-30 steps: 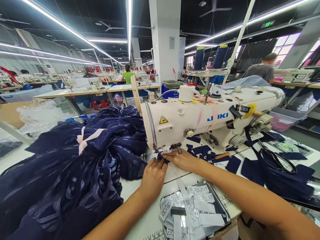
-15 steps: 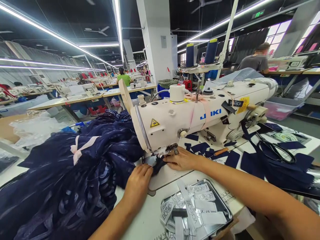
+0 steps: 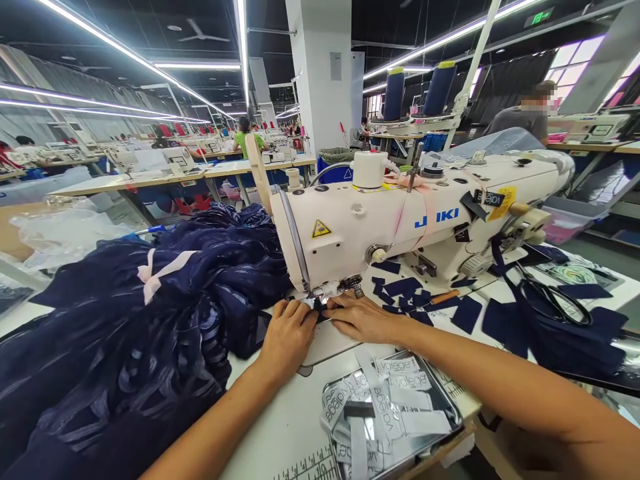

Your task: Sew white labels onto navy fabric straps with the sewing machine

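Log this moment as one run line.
left hand: at dark cloth under sewing machine | right hand: at same cloth | white labels: in metal tray | navy fabric: heaped left

A sewing machine (image 3: 345, 223), thread cones (image 3: 440, 90) and long worktables (image 3: 100, 185) mark this as a garment workshop.

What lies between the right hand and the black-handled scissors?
In the head view, navy fabric scraps and an orange-handled tool lie between the right hand and the black-handled scissors.
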Motion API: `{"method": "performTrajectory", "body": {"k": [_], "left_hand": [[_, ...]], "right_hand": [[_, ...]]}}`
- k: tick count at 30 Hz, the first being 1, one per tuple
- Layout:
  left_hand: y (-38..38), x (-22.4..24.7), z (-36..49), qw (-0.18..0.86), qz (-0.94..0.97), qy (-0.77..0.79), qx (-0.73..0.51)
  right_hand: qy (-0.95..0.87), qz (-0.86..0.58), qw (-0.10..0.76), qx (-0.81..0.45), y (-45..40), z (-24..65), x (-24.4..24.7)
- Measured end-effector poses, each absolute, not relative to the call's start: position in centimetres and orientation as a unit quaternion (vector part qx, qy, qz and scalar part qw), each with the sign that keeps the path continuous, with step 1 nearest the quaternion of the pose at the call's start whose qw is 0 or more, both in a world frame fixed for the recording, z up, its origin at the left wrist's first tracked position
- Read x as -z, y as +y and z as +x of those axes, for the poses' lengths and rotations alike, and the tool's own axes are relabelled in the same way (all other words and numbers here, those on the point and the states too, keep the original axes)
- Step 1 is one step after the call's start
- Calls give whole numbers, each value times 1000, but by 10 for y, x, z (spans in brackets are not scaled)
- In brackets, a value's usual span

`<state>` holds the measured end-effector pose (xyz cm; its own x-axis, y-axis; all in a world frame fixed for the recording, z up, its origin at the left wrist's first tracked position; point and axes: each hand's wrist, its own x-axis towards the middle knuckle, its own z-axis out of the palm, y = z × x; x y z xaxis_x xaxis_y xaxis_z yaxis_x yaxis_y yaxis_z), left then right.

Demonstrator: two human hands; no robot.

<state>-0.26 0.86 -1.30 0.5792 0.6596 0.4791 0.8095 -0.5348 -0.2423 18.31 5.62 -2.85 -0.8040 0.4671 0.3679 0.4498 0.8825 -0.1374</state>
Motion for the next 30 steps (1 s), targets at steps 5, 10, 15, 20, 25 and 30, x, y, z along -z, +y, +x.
{"method": "performTrajectory", "body": {"k": [5, 10, 15, 20, 25, 30], "left_hand": [[16, 21, -1, 257, -862, -399, 175], [18, 22, 0, 257, -871, -378, 178], [21, 22, -1, 226, -886, -351, 202], [23, 22, -3, 206, -897, -326, 217], [20, 23, -6, 208, -896, -335, 205], [6, 21, -16, 176, -899, -373, 145]], "right_hand": [[-945, -240, 218, -41, 58, 183, 29], [-941, -241, 233, -53, 57, 182, 26], [-935, -237, 253, -76, 59, 182, 27], [-932, -220, 277, -80, 65, 185, 30], [-958, -180, 223, 31, 62, 186, 26], [-962, -197, 159, 107, 54, 183, 18]]}}
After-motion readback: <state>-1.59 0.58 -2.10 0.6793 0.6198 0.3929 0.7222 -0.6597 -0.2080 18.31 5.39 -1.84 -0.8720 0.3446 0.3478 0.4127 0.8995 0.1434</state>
